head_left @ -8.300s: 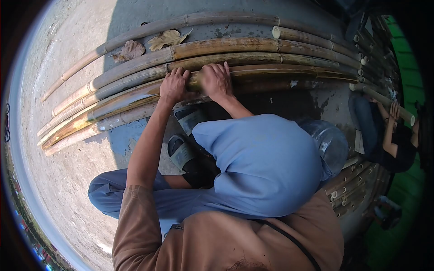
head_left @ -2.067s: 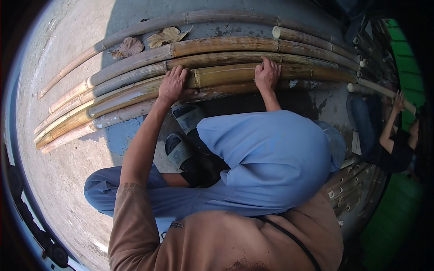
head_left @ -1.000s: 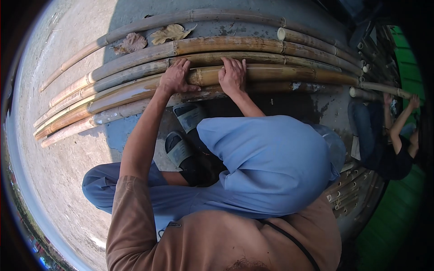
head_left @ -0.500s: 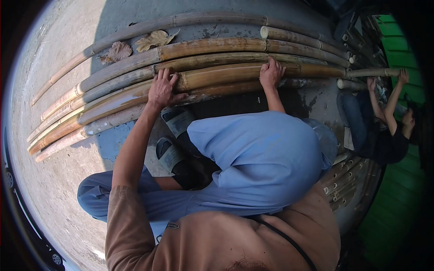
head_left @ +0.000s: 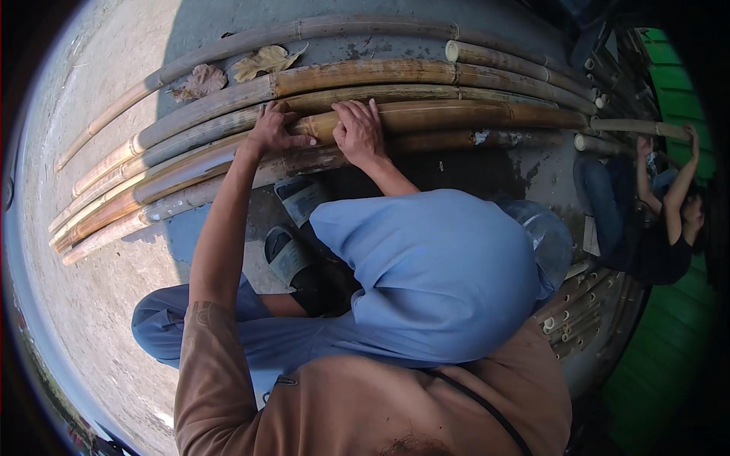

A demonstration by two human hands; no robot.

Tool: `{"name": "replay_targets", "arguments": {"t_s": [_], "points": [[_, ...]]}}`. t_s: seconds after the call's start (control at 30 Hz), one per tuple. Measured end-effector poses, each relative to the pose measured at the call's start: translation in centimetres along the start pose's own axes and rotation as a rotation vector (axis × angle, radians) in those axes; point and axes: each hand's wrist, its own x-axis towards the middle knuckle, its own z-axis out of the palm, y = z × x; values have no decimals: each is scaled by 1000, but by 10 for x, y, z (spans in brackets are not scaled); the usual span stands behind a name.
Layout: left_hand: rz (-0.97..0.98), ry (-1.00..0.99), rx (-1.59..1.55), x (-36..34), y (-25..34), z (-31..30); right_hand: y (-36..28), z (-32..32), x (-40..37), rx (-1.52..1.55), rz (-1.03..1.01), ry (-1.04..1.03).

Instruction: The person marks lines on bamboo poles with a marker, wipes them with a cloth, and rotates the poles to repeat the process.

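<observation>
A long, thick brown bamboo pole (head_left: 449, 115) lies across the view in front of my knees, among several others laid side by side. My left hand (head_left: 272, 131) grips it from above, fingers curled over the far side and thumb stretched along the near side. Just to the right, my right hand (head_left: 360, 134) is bent over the same pole, its fingertips on the far side. The undersides of both grips are hidden. Against the near side lies another bamboo pole (head_left: 426, 143) with pale patches; a mottled bamboo pole (head_left: 403, 74) lies farther back.
Dry leaves (head_left: 266, 62) lie between the rear poles. My sandals (head_left: 285, 254) are on the ground below the poles. At the right, a co-worker (head_left: 658, 228) holds a thinner bamboo piece (head_left: 642, 128) in raised hands. Cut bamboo lengths (head_left: 578, 308) are stacked behind my knee, near a green wall (head_left: 661, 342).
My right hand has moved left along the bamboo pole and is now close to my left hand. My left hand stays at nearly the same spot.
</observation>
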Motion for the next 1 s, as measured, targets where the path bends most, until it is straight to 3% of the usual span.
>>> {"name": "replay_targets", "arguments": {"t_s": [0.07,0.17,0.23,0.3,0.33,0.53,0.63,0.77,0.93,1.0], "points": [[5,34,-13,-7,5,-1,50,-28,0,-129,126,113],[43,160,57,-13,13,4,143,-78,-10,-337,330,128],[105,219,100,-11,13,11,170,-89,-13,-411,409,129],[106,209,108,-10,18,9,165,-93,-5,-447,460,120],[111,226,103,-9,19,11,156,-79,-4,-484,397,207],[84,213,147,-10,15,20,-18,19,0,0,-16,10],[82,255,252,-11,18,25,-35,30,3,30,-106,-35],[-57,267,222,-34,36,18,30,-20,3,-104,89,110],[-17,219,208,-32,28,22,179,-94,-27,-467,316,276],[38,177,186,-23,16,21,183,-106,-22,-453,394,240]]}}
